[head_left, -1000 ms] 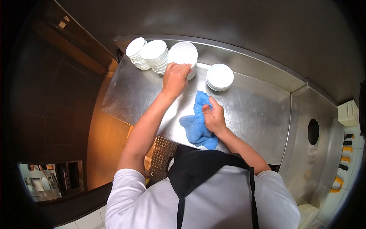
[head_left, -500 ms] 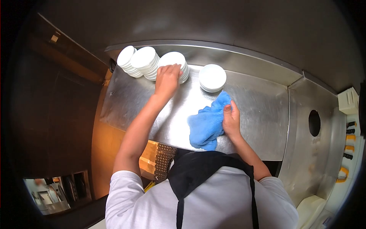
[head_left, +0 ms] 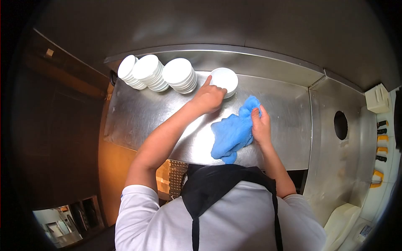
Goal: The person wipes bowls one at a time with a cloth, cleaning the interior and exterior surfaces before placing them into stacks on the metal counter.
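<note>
At the near rim of the white dish stack (head_left: 226, 78) on the right is my left hand (head_left: 210, 98). Its index finger points along the stack's left edge, and another fingertip reaches the front right rim. The fingers are apart; part of their contact with the dishes is hidden. My right hand (head_left: 261, 126) grips a blue cloth (head_left: 231, 134), thumb on top, and the cloth hangs down to its left above the steel counter (head_left: 287, 121). Farther left stand three taller stacks of white dishes: one stack (head_left: 178, 72), a second stack (head_left: 146, 68) and a third stack (head_left: 127, 67).
A raised steel ledge (head_left: 201, 51) runs along the back of the counter. To the right, a steel surface (head_left: 324, 163) has a dark round hole (head_left: 341, 125). Black and yellow handles (head_left: 382, 137) line the far right, near a white block (head_left: 377, 98).
My left hand has moved right, from the third tall stack to the separate dish stack. My right hand still holds the cloth, slightly shifted. The view has turned a little.
</note>
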Motion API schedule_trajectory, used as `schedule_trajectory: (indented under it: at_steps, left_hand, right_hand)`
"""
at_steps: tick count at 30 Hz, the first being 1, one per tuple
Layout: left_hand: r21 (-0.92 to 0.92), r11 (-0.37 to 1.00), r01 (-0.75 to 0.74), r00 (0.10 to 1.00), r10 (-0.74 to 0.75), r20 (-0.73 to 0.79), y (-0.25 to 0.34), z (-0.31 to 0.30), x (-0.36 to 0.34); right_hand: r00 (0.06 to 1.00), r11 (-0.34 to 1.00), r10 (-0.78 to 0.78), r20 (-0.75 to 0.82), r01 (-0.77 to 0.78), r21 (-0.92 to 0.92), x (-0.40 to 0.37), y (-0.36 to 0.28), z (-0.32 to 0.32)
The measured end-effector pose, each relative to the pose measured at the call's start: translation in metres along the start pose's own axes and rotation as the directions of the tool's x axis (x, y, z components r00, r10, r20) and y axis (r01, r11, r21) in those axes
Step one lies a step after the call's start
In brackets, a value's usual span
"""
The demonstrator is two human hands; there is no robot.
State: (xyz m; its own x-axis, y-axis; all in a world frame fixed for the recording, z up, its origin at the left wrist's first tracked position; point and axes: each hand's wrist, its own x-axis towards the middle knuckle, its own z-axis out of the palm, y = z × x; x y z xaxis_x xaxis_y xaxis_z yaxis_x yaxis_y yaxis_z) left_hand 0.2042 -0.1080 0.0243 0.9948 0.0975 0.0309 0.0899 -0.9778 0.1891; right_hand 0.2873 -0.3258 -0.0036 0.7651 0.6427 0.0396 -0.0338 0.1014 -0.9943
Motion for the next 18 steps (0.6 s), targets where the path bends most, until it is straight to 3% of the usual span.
schedule_trajectory:
  at_steps: [4,7,10,11,13,14,15,16,17,18]
  left_hand:
    - [-0.035,0.998,-0.05,0.988,0.045,-0.149,-0.01,0.012,0.0]
    - [-0.151,0.989,0.005,0.973,-0.039,-0.227,-0.005,0.004,-0.002]
    - [-0.415,0.907,0.072,0.893,-0.244,-0.377,0.016,-0.02,-0.011]
    - [-0.519,0.846,0.122,0.89,-0.325,-0.32,0.024,-0.029,-0.015]
    - [-0.698,0.679,0.228,0.864,-0.472,-0.177,0.038,-0.038,-0.029]
    - [-0.789,0.608,0.088,0.849,-0.46,-0.26,0.043,-0.02,-0.034]
    - [-0.729,0.685,-0.01,0.836,-0.394,-0.382,0.053,-0.003,-0.04]
    - [-0.724,0.69,-0.006,0.853,-0.374,-0.363,0.063,0.006,-0.05]
    - [-0.719,0.695,-0.005,0.87,-0.351,-0.347,0.071,0.011,-0.059]
    - [-0.815,0.579,0.021,0.89,-0.383,-0.249,0.073,0.008,-0.068]
  right_hand:
    - [0.999,0.997,0.023,-0.049,-0.019,0.069,0.007,0.009,-0.004]
    - [0.997,0.997,0.01,-0.081,-0.003,0.081,0.009,0.007,-0.003]
    - [0.972,0.98,0.054,-0.228,-0.007,0.201,0.01,0.006,0.003]
    - [0.954,0.966,0.079,-0.29,-0.001,0.259,0.012,0.006,0.007]
    - [0.944,0.944,-0.292,-0.156,0.259,-0.203,0.009,-0.007,0.025]
    - [0.898,0.827,-0.438,-0.027,0.392,-0.403,0.008,-0.018,0.038]
    - [0.831,0.651,-0.541,0.131,0.512,-0.561,0.005,-0.031,0.049]
    - [0.747,0.429,-0.591,0.304,0.611,-0.665,0.003,-0.041,0.056]
    - [0.745,0.463,-0.559,0.365,0.645,-0.608,0.008,-0.052,0.06]
    - [0.822,0.627,-0.46,0.334,0.568,-0.533,0.014,-0.051,0.061]
